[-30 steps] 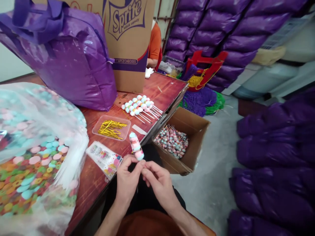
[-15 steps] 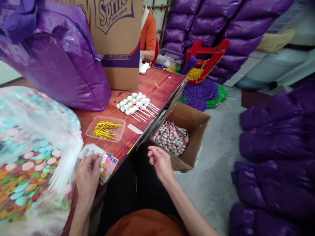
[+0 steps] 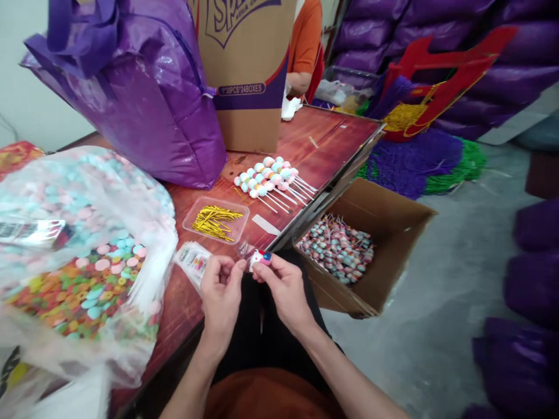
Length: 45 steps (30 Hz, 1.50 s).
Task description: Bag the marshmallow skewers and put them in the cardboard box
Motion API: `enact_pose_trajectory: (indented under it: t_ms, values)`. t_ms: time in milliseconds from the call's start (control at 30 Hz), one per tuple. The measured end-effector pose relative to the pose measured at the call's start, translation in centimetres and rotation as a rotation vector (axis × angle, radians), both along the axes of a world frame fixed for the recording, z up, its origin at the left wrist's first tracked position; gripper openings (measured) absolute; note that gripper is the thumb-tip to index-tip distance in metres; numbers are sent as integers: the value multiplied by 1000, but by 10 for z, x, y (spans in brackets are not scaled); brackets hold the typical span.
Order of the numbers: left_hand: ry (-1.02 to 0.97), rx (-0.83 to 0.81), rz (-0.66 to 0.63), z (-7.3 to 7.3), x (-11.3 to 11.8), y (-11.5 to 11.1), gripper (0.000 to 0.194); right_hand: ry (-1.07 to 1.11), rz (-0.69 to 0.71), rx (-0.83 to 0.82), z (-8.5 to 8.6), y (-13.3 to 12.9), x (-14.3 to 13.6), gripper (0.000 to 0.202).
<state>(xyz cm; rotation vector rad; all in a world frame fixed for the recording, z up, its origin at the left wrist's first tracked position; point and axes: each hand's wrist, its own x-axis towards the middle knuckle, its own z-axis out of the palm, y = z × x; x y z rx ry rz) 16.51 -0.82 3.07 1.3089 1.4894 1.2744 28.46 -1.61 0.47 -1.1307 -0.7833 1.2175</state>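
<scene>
Above my lap, both hands meet on a small printed plastic bag (image 3: 259,259). My left hand (image 3: 223,285) pinches one side of it between thumb and fingers. On the other side, my right hand (image 3: 283,286) has its fingers closed on the bag's coloured part. A stack of similar printed bags (image 3: 193,262) lies on the table edge beside my left hand. Beyond it stands a clear plastic tray (image 3: 187,224) of gold twist ties (image 3: 218,221). Several candy sticks with pastel pieces (image 3: 268,176) lie in a row further back, their white sticks pointing right.
A large clear bag of colourful candies (image 3: 100,279) covers the left side. Behind are a purple bag (image 3: 161,110) and a cardboard carton (image 3: 251,128). An open box (image 3: 406,233) of wrapped candy sticks (image 3: 338,247) stands right. A person in orange (image 3: 305,43) sits beyond the carton.
My left hand has come right from the stack with a printed bag and now meets my right hand. The view has swung left, so things appear further right.
</scene>
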Motion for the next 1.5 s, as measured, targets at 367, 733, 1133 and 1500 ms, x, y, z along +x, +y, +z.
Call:
enact_pose_trajectory:
  t_ms: [367,733,1133,1500]
  values:
    - [-1001,-580,-13,-8,33,4,41,-96,23,52,-2,-2,24,26]
    - [-514,-155,43,-14,51,22,41,-8,-109,35,-5,9,38,29]
    - [-957,-178,213,9,21,57,41,-184,-112,57,-2,38,19,36]
    - [-767,-16,257,3,29,60,36,-6,-180,16,1,63,12,40]
